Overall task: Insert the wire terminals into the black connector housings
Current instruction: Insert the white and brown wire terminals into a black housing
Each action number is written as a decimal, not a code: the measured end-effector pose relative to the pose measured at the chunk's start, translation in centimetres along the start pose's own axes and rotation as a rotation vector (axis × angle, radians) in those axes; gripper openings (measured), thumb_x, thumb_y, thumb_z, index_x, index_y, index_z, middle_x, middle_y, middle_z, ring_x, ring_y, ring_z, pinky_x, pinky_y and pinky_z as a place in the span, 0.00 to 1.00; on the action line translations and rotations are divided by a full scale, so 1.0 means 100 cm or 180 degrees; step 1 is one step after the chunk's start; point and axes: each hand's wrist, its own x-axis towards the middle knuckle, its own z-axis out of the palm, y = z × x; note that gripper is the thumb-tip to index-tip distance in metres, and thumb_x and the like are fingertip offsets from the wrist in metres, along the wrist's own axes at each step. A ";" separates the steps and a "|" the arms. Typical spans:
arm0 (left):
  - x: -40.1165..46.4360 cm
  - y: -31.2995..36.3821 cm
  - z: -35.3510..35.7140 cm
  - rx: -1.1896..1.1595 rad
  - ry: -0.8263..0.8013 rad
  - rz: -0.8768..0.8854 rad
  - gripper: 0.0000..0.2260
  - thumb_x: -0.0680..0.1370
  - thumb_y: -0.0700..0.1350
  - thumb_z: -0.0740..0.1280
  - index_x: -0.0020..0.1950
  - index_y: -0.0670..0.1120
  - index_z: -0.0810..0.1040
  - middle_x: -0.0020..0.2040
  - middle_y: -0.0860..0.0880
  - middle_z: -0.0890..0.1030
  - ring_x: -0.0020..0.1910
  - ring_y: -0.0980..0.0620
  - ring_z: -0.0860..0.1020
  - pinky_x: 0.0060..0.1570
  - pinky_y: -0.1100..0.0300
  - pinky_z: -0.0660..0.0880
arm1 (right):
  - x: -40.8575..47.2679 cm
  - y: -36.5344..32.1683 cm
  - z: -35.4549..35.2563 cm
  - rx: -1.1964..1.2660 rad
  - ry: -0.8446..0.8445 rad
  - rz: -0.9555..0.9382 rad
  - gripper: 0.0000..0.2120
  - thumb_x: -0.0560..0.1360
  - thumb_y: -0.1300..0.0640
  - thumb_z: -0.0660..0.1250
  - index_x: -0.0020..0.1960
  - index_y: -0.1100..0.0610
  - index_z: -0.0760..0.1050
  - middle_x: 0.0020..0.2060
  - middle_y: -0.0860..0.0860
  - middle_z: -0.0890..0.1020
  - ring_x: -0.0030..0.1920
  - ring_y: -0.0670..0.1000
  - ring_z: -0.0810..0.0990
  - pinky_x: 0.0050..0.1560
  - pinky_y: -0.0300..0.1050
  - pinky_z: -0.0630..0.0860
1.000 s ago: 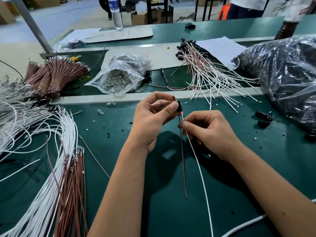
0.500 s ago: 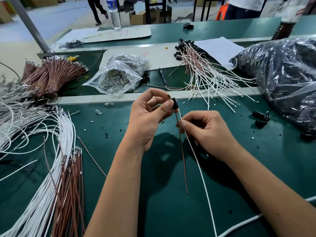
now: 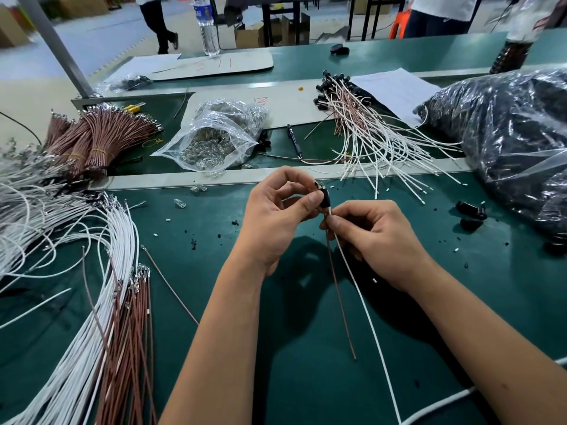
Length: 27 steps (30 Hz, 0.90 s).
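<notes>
Left hand [image 3: 277, 214] pinches the black connector housing [image 3: 324, 197] above the green tabletop [image 3: 214, 240] near its far edge — right hand [image 3: 372, 237] grips the white wire [image 3: 368, 320] just below it; brown wire [image 3: 340, 299] hangs alongside.

Factory assembly bench: green mat [image 3: 306, 378], bundled wires [image 3: 92, 142], parts bags [image 3: 211, 139].

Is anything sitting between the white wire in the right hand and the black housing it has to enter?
Nothing visible does. The left hand pinches the black housing, and the right hand pinches the white wire just below it. The brown wire hangs beside the white one, not across its path.
</notes>
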 end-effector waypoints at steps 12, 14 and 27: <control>0.001 0.001 -0.001 0.0025 0.0041 0.0204 0.08 0.77 0.30 0.70 0.46 0.43 0.77 0.45 0.38 0.80 0.42 0.45 0.80 0.46 0.58 0.77 | 0.001 0.004 0.000 -0.0071 -0.0013 -0.0139 0.04 0.77 0.62 0.75 0.43 0.59 0.85 0.28 0.42 0.81 0.26 0.39 0.77 0.31 0.26 0.69; 0.001 0.002 -0.002 0.0000 0.0036 0.0236 0.08 0.76 0.30 0.71 0.46 0.43 0.77 0.46 0.37 0.80 0.42 0.45 0.80 0.47 0.57 0.77 | 0.001 0.005 0.000 -0.0077 -0.0006 -0.0137 0.04 0.76 0.60 0.75 0.43 0.56 0.85 0.29 0.43 0.82 0.27 0.39 0.77 0.31 0.26 0.69; -0.001 0.003 0.000 -0.0411 0.0132 0.0221 0.08 0.77 0.30 0.70 0.46 0.43 0.77 0.41 0.41 0.79 0.42 0.46 0.79 0.56 0.44 0.75 | 0.002 0.001 0.001 -0.0362 -0.0185 -0.0092 0.08 0.78 0.61 0.74 0.40 0.54 0.83 0.30 0.48 0.80 0.28 0.41 0.74 0.32 0.30 0.69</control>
